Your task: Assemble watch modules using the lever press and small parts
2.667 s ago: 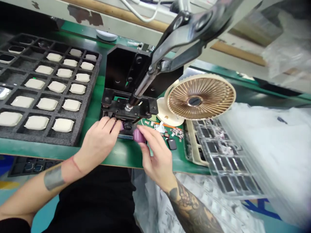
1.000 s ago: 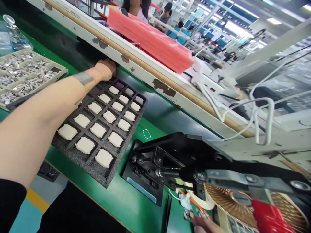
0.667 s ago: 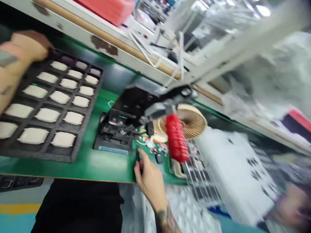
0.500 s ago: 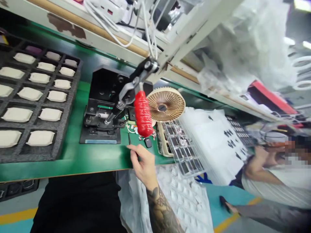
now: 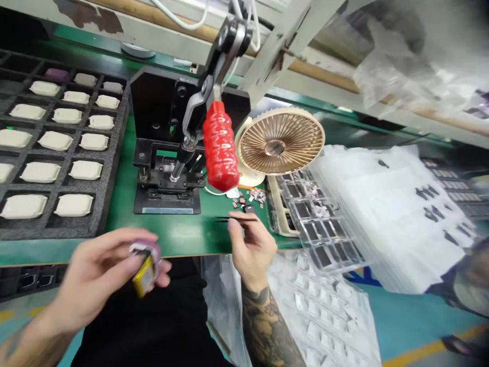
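1. Half a second ago only the right hand showed; now the left hand (image 5: 100, 270) has come back into the lower left of the frame, below the desk (image 5: 171, 235) edge.
2. Its grip is closed on a small purple part (image 5: 146, 261) with a yellow piece on it (blurred, so the detail is hard to read), held between thumb and fingertips, clear of the desk.
3. Lower centre, the right hand (image 5: 250, 248) has taken up the tweezers (image 5: 237, 219); its grip is narrow, pinching them near one end, tips pointing left and lying level just above the desk.
4. Behind both hands, the press (image 5: 168, 153) stands at centre with its red handle (image 5: 219, 147) raised, nothing visible under it.
5. Left of the press, the foam tray (image 5: 114, 168) holds rows of white parts; one purple part (image 5: 56, 73) sits in its top row.
6. Judging by this, part and tweezers are being brought together in front of the press.
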The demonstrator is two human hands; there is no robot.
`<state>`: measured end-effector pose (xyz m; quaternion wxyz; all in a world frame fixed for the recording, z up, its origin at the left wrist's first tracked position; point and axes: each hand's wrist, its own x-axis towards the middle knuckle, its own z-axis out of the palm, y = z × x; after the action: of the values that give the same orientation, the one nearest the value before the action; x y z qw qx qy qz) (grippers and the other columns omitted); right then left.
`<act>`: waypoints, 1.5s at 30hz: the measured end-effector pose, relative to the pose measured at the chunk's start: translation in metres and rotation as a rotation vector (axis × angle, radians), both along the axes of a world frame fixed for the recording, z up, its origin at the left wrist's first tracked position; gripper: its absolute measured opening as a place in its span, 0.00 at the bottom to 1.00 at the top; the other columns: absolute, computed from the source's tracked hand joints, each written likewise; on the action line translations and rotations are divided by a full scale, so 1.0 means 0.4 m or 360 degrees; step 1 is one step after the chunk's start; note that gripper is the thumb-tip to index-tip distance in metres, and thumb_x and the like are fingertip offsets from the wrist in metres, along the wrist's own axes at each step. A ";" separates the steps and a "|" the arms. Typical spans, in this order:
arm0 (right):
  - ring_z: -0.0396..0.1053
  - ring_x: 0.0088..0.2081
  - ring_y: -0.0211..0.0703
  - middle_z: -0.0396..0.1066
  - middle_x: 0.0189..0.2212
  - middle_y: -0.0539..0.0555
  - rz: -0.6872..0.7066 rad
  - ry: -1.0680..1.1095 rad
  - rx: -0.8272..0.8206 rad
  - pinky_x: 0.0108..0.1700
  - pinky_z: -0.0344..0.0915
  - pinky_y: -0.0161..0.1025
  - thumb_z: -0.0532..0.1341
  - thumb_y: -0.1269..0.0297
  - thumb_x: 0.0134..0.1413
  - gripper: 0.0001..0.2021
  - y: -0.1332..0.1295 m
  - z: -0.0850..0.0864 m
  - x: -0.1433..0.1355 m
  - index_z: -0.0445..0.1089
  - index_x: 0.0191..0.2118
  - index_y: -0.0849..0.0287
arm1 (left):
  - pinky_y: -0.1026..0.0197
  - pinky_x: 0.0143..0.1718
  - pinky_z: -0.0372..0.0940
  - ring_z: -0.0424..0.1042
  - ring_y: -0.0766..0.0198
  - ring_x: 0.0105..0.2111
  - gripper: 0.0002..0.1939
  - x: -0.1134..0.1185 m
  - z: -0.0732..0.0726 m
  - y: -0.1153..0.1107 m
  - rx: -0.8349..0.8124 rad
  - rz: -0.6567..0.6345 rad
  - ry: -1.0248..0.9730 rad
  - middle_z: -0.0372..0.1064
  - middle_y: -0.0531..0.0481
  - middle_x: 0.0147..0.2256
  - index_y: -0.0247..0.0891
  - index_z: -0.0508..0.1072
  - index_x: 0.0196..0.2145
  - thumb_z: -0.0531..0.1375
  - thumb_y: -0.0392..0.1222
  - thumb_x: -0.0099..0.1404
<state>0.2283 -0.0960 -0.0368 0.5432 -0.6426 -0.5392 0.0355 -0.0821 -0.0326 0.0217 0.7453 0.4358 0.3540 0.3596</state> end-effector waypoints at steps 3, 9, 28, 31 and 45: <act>0.81 0.35 0.42 0.83 0.38 0.55 -0.0097 -0.0014 -0.0070 0.40 0.80 0.41 0.70 0.61 0.73 0.06 0.010 -0.013 -0.026 0.82 0.46 0.57 | 0.55 0.34 0.83 0.90 0.45 0.37 0.16 0.092 -0.067 0.009 -0.0101 0.0009 -0.0189 0.88 0.38 0.39 0.40 0.86 0.56 0.73 0.48 0.75; 0.82 0.38 0.48 0.79 0.39 0.55 0.0022 0.0389 0.0554 0.36 0.84 0.47 0.68 0.66 0.73 0.05 0.026 -0.005 -0.129 0.79 0.51 0.53 | 0.55 0.39 0.83 0.90 0.45 0.41 0.22 0.156 -0.104 0.068 -0.0181 -0.0022 -0.0350 0.88 0.33 0.45 0.35 0.83 0.60 0.72 0.49 0.74; 0.84 0.40 0.50 0.83 0.40 0.56 0.0357 0.0459 0.0393 0.36 0.84 0.48 0.66 0.68 0.74 0.06 0.067 -0.051 -0.223 0.78 0.51 0.52 | 0.59 0.39 0.84 0.89 0.54 0.36 0.17 0.146 -0.126 0.052 0.0173 0.0197 0.0148 0.87 0.45 0.38 0.37 0.82 0.52 0.75 0.49 0.73; 0.84 0.41 0.50 0.84 0.41 0.56 0.0384 0.0407 0.0362 0.40 0.85 0.51 0.67 0.70 0.73 0.08 0.066 -0.057 -0.223 0.78 0.52 0.52 | 0.61 0.38 0.84 0.88 0.56 0.35 0.16 0.147 -0.128 0.049 0.0202 0.0198 0.0149 0.87 0.46 0.38 0.37 0.82 0.53 0.74 0.47 0.74; 0.84 0.43 0.48 0.84 0.42 0.56 0.0422 0.0596 0.0239 0.41 0.86 0.46 0.66 0.71 0.74 0.06 0.071 -0.053 -0.223 0.79 0.51 0.54 | 0.64 0.43 0.85 0.89 0.59 0.39 0.15 0.149 -0.135 0.042 0.0261 0.0197 0.0104 0.88 0.44 0.43 0.35 0.81 0.55 0.72 0.44 0.76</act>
<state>0.1391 -0.0678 -0.0581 0.6705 -0.5061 -0.5099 0.1849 -0.0227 -0.0157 -0.0323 0.6715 0.4840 0.3738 0.4184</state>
